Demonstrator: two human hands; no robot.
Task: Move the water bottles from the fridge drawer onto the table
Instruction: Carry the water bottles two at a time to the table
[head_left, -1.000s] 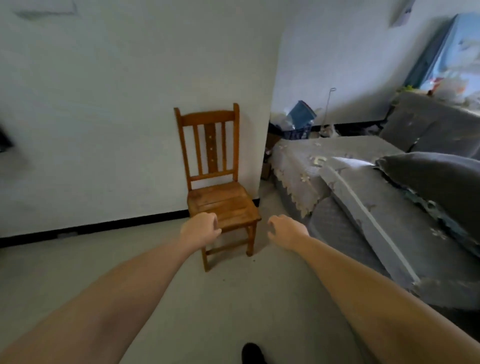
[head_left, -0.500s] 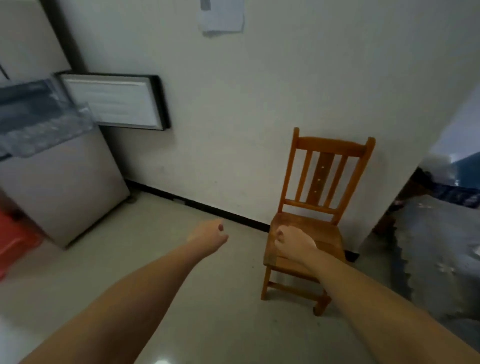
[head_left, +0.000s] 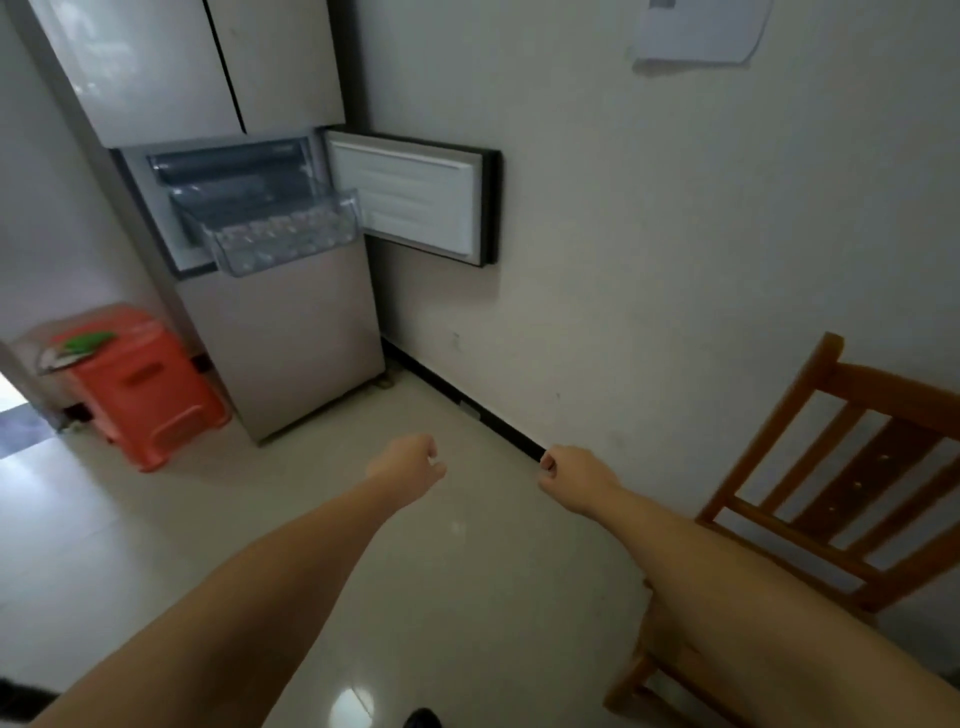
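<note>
Orange plastic marked the far left: one stool (head_left: 148, 387) stood beside the fridge (head_left: 270, 332), something green lying on top of it. One fridge, then, with its small middle door (head_left: 410, 197) swung open against the wall, and one clear drawer (head_left: 280, 236) pulled out and tilted slightly down. Through its front I could make out rounded shapes in a row, likely the water bottles (head_left: 275, 241), though they were too blurred to count.

Nearer the person, both arms reached forward over the pale floor. The left hand (head_left: 408, 462) was loosely curled and held nothing; the right hand (head_left: 569, 475) was the same, fingers folded in, empty. Both were well apart from the drawer. To my eye the step was the approach: stepping in square to the drawer, letting the fingers spread before reaching, and lifting a bottle up over the front lip, not dragging it, would serve best.

One wooden chair (head_left: 831, 483) stood on the right, against the wall. One sheet of paper (head_left: 698, 31) hung above. No table showed.
</note>
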